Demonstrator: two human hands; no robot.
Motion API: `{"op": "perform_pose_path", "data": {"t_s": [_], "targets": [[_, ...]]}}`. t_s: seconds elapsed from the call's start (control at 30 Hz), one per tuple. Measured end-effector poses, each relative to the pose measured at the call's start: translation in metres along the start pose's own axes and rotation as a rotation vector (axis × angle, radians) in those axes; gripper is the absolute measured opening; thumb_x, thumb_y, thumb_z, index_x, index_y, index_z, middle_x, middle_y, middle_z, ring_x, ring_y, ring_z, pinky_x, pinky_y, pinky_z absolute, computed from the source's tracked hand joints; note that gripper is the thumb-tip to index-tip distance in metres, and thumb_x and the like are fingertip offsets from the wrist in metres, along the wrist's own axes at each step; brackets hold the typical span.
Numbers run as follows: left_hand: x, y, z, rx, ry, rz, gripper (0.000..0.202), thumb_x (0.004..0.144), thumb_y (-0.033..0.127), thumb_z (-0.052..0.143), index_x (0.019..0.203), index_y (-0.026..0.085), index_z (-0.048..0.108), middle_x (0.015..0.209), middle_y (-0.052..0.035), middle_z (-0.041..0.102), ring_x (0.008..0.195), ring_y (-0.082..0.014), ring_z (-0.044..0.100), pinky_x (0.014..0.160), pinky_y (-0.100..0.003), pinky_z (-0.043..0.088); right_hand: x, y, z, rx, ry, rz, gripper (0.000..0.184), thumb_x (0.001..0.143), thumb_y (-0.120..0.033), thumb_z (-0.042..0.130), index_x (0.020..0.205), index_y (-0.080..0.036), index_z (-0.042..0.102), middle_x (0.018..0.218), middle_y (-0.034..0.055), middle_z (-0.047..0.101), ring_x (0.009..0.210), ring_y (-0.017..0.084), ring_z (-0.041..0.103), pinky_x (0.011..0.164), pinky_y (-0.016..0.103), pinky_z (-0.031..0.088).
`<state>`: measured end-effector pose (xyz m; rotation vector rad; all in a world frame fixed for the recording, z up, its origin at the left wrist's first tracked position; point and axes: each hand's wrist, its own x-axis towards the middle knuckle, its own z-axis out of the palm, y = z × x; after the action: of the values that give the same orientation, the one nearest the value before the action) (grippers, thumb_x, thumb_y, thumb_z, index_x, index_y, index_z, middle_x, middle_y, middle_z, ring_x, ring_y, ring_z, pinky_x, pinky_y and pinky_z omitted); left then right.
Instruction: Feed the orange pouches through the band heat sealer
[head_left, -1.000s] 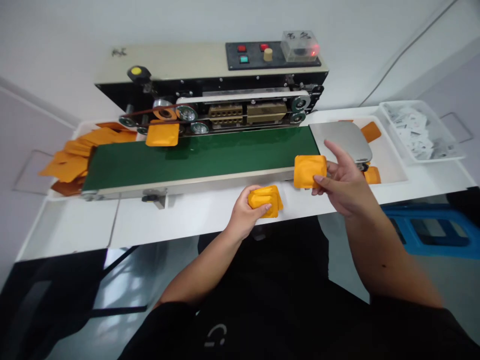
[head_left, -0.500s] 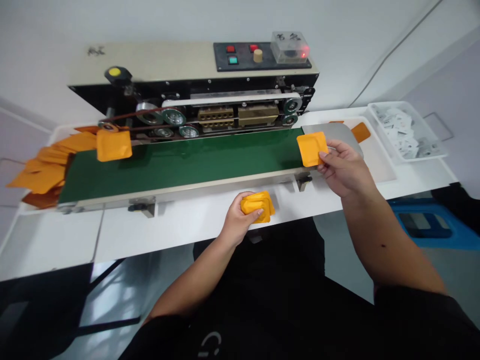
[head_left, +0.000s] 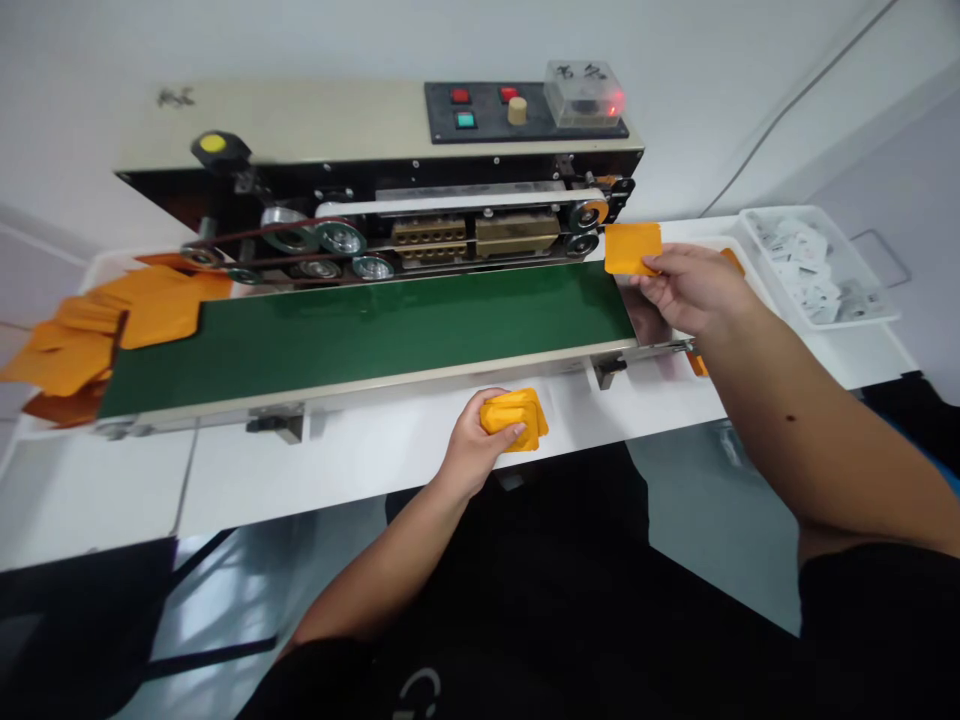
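Between thumb and fingers my right hand [head_left: 686, 285] pinches one orange packet [head_left: 630, 248] by its right edge. That packet is held up at the right-hand end of the sealing machine [head_left: 480, 235], beside its end rollers. Closed around a small stack of orange packets [head_left: 517, 418], my left hand [head_left: 480, 440] stays low in front of the conveyor. The green conveyor belt [head_left: 375, 335] runs along the machine's front. At the belt's left end another orange packet [head_left: 161, 312] lies against the pile.
A heap of orange packets [head_left: 75, 345] fills a white tray at the left. On the right stands a clear bin [head_left: 806, 265] of small white packets. The control panel [head_left: 487, 115] tops the machine, and the white table's front edge [head_left: 360, 490] runs below the belt.
My right hand has raised its packet up and back to the machine's right end. The packet at the belt's left end has moved left onto the pile. My left hand has hardly moved.
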<state>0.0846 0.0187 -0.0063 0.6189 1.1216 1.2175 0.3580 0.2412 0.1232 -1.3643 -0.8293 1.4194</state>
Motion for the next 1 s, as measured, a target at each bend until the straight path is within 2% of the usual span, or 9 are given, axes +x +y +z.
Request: {"op": "perform_pose_path", "data": {"t_s": [0.13,0.3,0.43,0.57,0.7,0.8,0.87,1.0], "targets": [[0.001,0.002,0.001,-0.004,-0.012,0.003,0.062,0.069,0.034,0.103,0.119,0.023,0.067,0.112,-0.0043,0.072,0.100,-0.0208,0.071,0.082,-0.031,0.063,0.004,0.000,0.016,-0.015,0.012,0.047,0.030,0.102,0.004,0.057,0.079,-0.015,0.065,0.076,0.0069,0.072,0.061,0.011,0.072,0.058,0.015,0.065],[0.001,0.004,0.000,0.009,-0.017,0.006,0.061,0.069,0.035,0.103,0.118,0.022,0.068,0.111,-0.0043,0.072,0.098,-0.0208,0.071,0.082,-0.031,0.063,0.005,0.000,0.028,-0.046,-0.042,0.059,0.021,0.101,-0.002,0.065,0.085,-0.015,0.067,0.079,0.0068,0.074,0.066,0.011,0.075,0.060,0.013,0.065],[-0.001,0.005,-0.001,0.010,-0.014,0.003,0.061,0.070,0.034,0.102,0.118,0.022,0.067,0.111,-0.0046,0.072,0.098,-0.0209,0.071,0.082,-0.031,0.063,0.001,0.001,0.025,-0.092,-0.060,0.003,0.008,0.098,-0.011,0.075,0.096,-0.018,0.071,0.089,0.0055,0.077,0.075,0.014,0.080,0.062,0.015,0.066],[-0.004,0.006,0.000,0.005,-0.016,0.000,0.060,0.071,0.034,0.102,0.117,0.021,0.067,0.110,-0.0044,0.072,0.098,-0.0208,0.071,0.082,-0.032,0.063,-0.018,0.011,0.011,-0.119,-0.017,-0.137,0.016,0.091,-0.021,0.088,0.097,-0.021,0.073,0.094,0.0044,0.077,0.074,0.014,0.079,0.066,0.020,0.068],[-0.006,0.008,0.004,-0.014,-0.009,-0.013,0.062,0.069,0.035,0.103,0.116,0.021,0.066,0.111,-0.0045,0.073,0.098,-0.0205,0.071,0.084,-0.032,0.062,-0.064,0.038,-0.004,-0.117,0.028,-0.271,0.022,0.087,-0.028,0.090,0.102,-0.022,0.075,0.094,0.0030,0.076,0.070,0.013,0.076,0.064,0.024,0.066],[-0.007,0.007,0.008,-0.015,-0.013,-0.006,0.061,0.070,0.037,0.102,0.117,0.022,0.067,0.111,-0.0048,0.072,0.099,-0.0205,0.070,0.084,-0.031,0.061,-0.105,0.072,-0.009,-0.125,0.032,-0.286,0.023,0.084,-0.030,0.091,0.101,-0.023,0.077,0.091,0.0019,0.075,0.066,0.013,0.073,0.059,0.025,0.061],[-0.008,0.006,0.011,-0.024,-0.011,0.001,0.059,0.073,0.039,0.100,0.118,0.022,0.067,0.110,-0.0046,0.072,0.098,-0.0203,0.070,0.084,-0.030,0.060,-0.129,0.097,-0.009,-0.157,-0.027,-0.248,0.022,0.085,-0.032,0.090,0.102,-0.024,0.079,0.090,0.0018,0.075,0.066,0.014,0.072,0.058,0.026,0.058],[-0.010,0.000,0.019,-0.071,-0.006,0.012,0.054,0.078,0.042,0.095,0.120,0.023,0.066,0.112,-0.0043,0.071,0.099,-0.0201,0.069,0.086,-0.029,0.058,-0.160,0.141,-0.005,-0.256,-0.244,-0.138,0.033,0.086,-0.040,0.088,0.115,-0.025,0.080,0.102,0.0041,0.076,0.072,0.015,0.071,0.062,0.029,0.058]]}}
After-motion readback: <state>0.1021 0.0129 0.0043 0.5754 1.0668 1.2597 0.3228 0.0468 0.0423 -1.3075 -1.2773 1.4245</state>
